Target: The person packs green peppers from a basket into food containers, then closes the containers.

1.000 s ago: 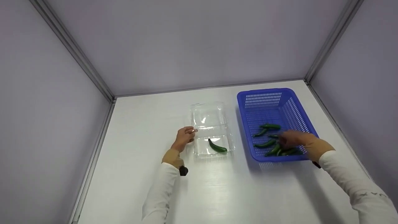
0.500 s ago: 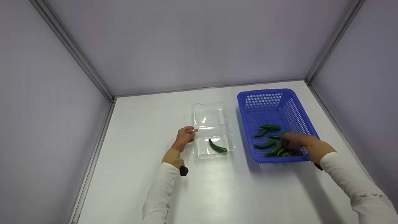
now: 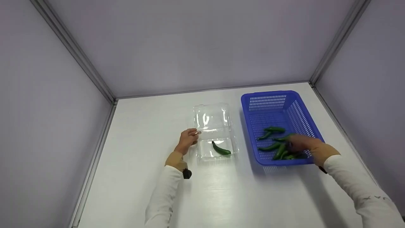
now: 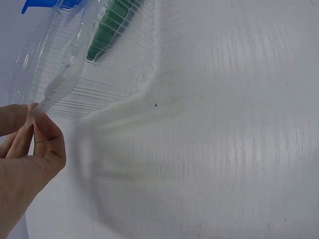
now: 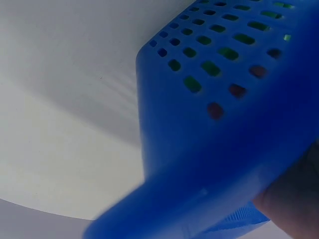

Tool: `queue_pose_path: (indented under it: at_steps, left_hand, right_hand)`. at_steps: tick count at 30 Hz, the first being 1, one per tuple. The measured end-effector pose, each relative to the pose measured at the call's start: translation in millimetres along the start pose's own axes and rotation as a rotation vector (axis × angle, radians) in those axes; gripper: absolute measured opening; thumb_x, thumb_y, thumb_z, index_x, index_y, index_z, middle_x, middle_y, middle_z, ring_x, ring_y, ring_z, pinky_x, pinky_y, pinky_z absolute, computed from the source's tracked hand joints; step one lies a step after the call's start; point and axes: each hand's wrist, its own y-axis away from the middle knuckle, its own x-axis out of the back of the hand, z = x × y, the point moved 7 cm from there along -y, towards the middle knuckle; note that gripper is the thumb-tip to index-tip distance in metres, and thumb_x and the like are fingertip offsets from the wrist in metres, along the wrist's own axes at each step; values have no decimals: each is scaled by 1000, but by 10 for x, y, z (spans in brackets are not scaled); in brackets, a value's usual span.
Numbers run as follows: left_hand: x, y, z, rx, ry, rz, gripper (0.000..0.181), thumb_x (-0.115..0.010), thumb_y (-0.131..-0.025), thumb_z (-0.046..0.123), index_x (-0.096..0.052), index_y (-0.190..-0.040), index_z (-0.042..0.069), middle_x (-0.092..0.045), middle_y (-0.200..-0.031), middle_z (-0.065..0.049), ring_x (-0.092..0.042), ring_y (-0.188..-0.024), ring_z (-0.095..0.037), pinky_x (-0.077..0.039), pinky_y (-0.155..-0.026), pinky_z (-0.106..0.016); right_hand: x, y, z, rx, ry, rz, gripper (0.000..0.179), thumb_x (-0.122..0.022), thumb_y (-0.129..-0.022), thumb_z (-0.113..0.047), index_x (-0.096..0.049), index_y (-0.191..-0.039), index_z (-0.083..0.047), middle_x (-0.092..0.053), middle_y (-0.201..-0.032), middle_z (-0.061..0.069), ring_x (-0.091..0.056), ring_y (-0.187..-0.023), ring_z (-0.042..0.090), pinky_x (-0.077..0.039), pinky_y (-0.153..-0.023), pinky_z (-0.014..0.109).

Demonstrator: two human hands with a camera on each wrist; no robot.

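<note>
An unfolded clear plastic clamshell container [image 3: 212, 118] lies on the table, and one green chili pepper [image 3: 221, 149] rests in its near half. My left hand [image 3: 189, 138] pinches the container's left edge near the fold; the left wrist view shows thumb and fingers [image 4: 49, 135] on the thin rim. My right hand [image 3: 302, 142] reaches down into the blue basket [image 3: 248, 126], among several green chili peppers [image 3: 274, 129]. Its fingertips are hidden, so I cannot tell whether they hold one. In the right wrist view the basket wall [image 5: 164, 124] covers most of that hand.
The basket stands right of the container on the white table [image 3: 152, 120], with a narrow strip of table between them. Grey panels [image 3: 205, 47] enclose the back and both sides. The basket's raised rim [image 3: 316, 128] lies around the right hand.
Inside the basket my right hand has shifted slightly, and a couple of peppers beside its fingers have moved a little. My left hand and the container's pepper have stayed in place.
</note>
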Motion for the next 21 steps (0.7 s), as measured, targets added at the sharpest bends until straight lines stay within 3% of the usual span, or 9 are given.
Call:
queue_pose_path:
  at_steps: [5,11,21]
  left_hand:
    - [12,-5,0,-3,9,-2,41,-54,-97,-5,-46,-137,-12,-61,-129,-23,-54,-121,-38,-49,-85,-35]
    - [22,22,45,7,13,-25,42,-53,-97,-5,-44,-138,-12,-56,-134,-26,-52,-124,-38,-45,-95,-46]
    - [29,13,11,-9,12,-2,39,-55,-96,-4,-48,-135,-10,-62,-129,-21,-54,-121,-37,-48,-87,-39]
  right_hand:
    - [-19,-42,-13,27,-1,-14,11,-60,-83,8,-67,-86,0,-55,-73,-2,-49,-66,16,-45,-59,34]
    - [-12,-63,-60,62,17,-30,13,-61,-83,9,-69,-90,2,-58,-76,0,-50,-69,16,-48,-62,36]
    - [-47,-48,-22,-27,-48,-34,14,-64,-88,6,-70,-100,2,-63,-83,7,-54,-73,17,-52,-67,39]
